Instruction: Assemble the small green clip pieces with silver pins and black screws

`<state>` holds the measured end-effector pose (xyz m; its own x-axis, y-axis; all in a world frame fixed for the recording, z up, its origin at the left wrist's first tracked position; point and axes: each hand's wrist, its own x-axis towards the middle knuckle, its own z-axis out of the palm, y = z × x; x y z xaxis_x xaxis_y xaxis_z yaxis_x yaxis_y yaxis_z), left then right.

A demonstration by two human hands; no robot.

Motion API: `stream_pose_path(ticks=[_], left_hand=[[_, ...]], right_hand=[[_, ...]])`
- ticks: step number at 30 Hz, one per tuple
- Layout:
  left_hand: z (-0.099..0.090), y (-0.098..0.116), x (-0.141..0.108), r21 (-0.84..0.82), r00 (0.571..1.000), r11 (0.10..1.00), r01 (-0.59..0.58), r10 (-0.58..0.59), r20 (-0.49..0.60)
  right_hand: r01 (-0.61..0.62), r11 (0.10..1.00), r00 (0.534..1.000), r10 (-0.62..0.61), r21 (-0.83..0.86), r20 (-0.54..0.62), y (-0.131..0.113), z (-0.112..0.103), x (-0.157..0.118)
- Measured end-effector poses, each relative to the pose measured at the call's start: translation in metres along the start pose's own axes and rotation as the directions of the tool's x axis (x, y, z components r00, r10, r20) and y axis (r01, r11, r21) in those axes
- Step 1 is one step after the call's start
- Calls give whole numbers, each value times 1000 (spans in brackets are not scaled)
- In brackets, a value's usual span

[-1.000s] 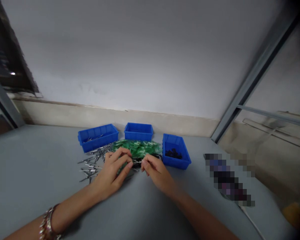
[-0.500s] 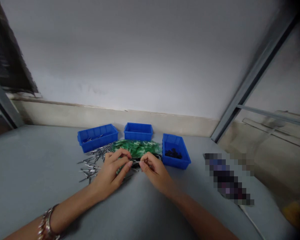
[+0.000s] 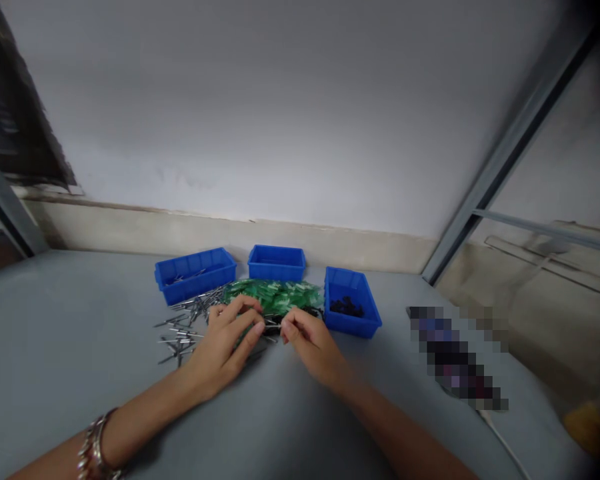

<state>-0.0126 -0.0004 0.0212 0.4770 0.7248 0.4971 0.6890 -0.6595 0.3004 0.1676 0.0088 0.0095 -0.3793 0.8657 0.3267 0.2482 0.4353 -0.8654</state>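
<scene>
My left hand [image 3: 225,350] and my right hand [image 3: 310,343] meet over the grey table, their fingertips almost touching. Between them, a thin metal pin [image 3: 273,322] seems pinched by both, though the fingers partly hide it. Small black parts [image 3: 280,330] lie right under the fingertips. Behind my hands is a heap of green-and-white plastic pieces [image 3: 275,297]. A loose pile of steel pins [image 3: 183,333] spreads out left of my left hand.
Three blue plastic bins stand behind the piles: left [image 3: 195,275] holding a few pins, middle [image 3: 276,263], and right [image 3: 353,303] holding black parts. A pixelated object [image 3: 453,357] lies at right. A wall rises behind the table.
My hands have drawn slightly closer together over the black parts. The bins and piles stay in place.
</scene>
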Motion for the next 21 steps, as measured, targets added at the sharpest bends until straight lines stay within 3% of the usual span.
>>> stream_pose_path(ticks=[15, 21], left_hand=[[1, 0, 1, 8, 999, 999, -33, 34, -27], [0, 1, 1, -4, 998, 999, -50, 50, -47]], right_hand=[[-22, 998, 1000, 22, 52, 7, 0, 3, -2], [-15, 1000, 1000, 15, -24, -20, 1, 1, 0]])
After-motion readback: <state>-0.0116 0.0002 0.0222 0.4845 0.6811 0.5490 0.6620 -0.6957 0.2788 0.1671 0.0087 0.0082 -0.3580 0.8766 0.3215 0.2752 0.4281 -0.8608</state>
